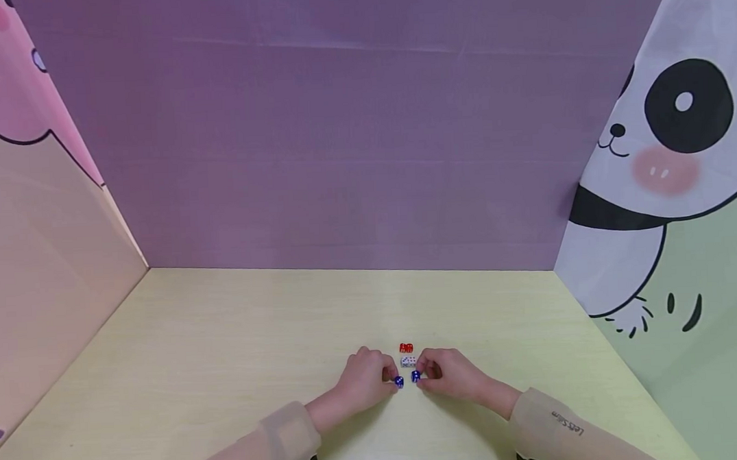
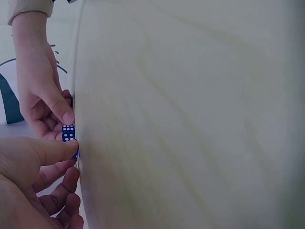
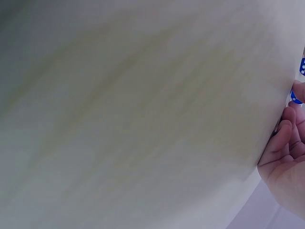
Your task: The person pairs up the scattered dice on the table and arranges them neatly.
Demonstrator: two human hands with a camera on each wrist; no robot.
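Between the thumb and finger of my left hand [image 1: 367, 377] is a blue die [image 1: 399, 382] with white pips. My right hand [image 1: 451, 372] pinches another blue die [image 1: 415, 377], a small gap to the right of the first. Just beyond them stand white dice [image 1: 408, 361] side by side, and behind those a pair of red dice [image 1: 406, 348]. The left wrist view has the right hand's blue die [image 2: 68, 130] above my left thumb, which mostly covers the other. In the right wrist view, my fingers partly hide a blue die [image 3: 296, 98].
All of this is on a pale wooden table [image 1: 255, 331]. A purple wall panel [image 1: 352, 134] rises along its back edge. Side panels carry a pink cartoon figure [image 1: 13, 101] at the left and a panda drawing [image 1: 623, 267] at the right.
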